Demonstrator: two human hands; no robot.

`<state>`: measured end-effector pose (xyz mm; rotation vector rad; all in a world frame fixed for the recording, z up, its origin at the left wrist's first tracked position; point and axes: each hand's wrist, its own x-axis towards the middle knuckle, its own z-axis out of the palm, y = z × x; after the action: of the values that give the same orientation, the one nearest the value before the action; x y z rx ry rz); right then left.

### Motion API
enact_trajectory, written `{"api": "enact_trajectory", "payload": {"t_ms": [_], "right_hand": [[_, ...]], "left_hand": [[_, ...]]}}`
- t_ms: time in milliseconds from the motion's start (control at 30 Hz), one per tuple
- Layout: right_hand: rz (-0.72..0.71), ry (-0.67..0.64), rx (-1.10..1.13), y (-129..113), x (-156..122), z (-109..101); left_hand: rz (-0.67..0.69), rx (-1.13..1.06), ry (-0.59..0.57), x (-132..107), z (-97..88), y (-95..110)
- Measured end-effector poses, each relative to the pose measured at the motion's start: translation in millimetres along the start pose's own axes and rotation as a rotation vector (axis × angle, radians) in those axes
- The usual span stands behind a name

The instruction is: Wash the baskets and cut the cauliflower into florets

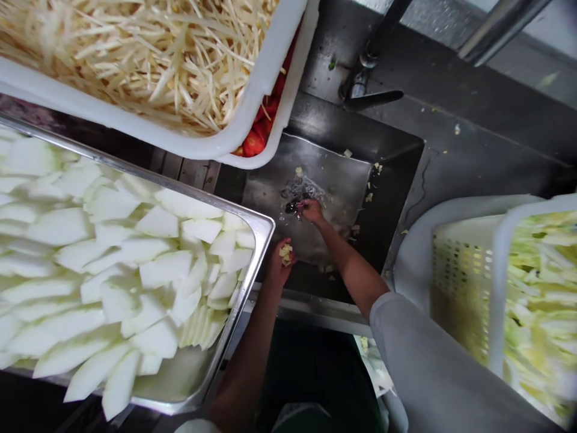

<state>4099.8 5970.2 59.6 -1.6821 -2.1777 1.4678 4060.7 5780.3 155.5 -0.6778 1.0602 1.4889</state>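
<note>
My left hand is cupped around a small pile of pale yellow vegetable scraps, near the left front side of the metal sink. My right hand reaches down to the sink floor. Its fingers are drawn together at a dark round spot that looks like the drain, where water ripples. What they grip, if anything, I cannot make out. A few more pale scraps lie along the sink's right side.
A metal tray of sliced white-green vegetable stands left. Above it, a white basket of bean sprouts rests over cut red vegetables. A faucet rises behind the sink. At right stands a perforated basket of chopped cabbage.
</note>
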Motion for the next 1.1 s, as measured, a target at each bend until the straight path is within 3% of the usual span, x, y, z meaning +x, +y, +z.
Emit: {"api": "enact_trajectory", "payload": {"t_ms": [100, 200, 300, 400, 567, 633, 733, 833, 900, 1000, 1100], "right_hand": [[0.083, 0.009, 0.19, -7.7, -50.9, -2.9], [0.125, 0.054, 0.316, -19.7, -113.4, -7.1], [0.156, 0.171, 0.508, -31.9, -176.5, -18.0], [0.092, 0.288, 0.688, -42.7, -239.9, -44.9], [-0.167, 0.384, 0.558, -43.8, -362.9, -133.1], [-0.22, 0.489, 0.415, -30.3, -414.0, -179.5], [-0.222, 0.725, 0.155, 9.1, -476.2, -253.6], [-0.121, 0.89, -0.146, 62.6, -505.8, -316.9], [-0.013, 0.888, -0.302, 95.6, -506.3, -340.8], [0.062, 0.774, -0.4, 127.8, -491.8, -344.7], [-0.007, 0.72, -0.481, 138.2, -476.4, -334.5]], "left_hand": [[0.005, 0.051, 0.004, -7.1, 4.7, 1.3], [0.064, 0.071, -0.007, -28.7, 17.2, 2.7], [0.213, 0.042, -0.103, -66.7, 42.6, 0.9], [0.398, 0.096, -0.247, -118.2, 80.7, -7.2], [0.839, 0.393, -0.514, -211.5, 157.1, -48.7], [0.987, 0.569, -0.669, -238.1, 188.2, -80.2], [1.101, 0.901, -0.881, -256.8, 230.2, -140.1], [1.167, 1.331, -0.9, -255.4, 254.5, -197.8], [1.177, 1.606, -0.83, -250.0, 256.9, -224.9], [1.212, 1.862, -0.745, -244.0, 245.4, -243.5], [1.25, 2.015, -0.708, -245.3, 234.2, -244.4]]}}
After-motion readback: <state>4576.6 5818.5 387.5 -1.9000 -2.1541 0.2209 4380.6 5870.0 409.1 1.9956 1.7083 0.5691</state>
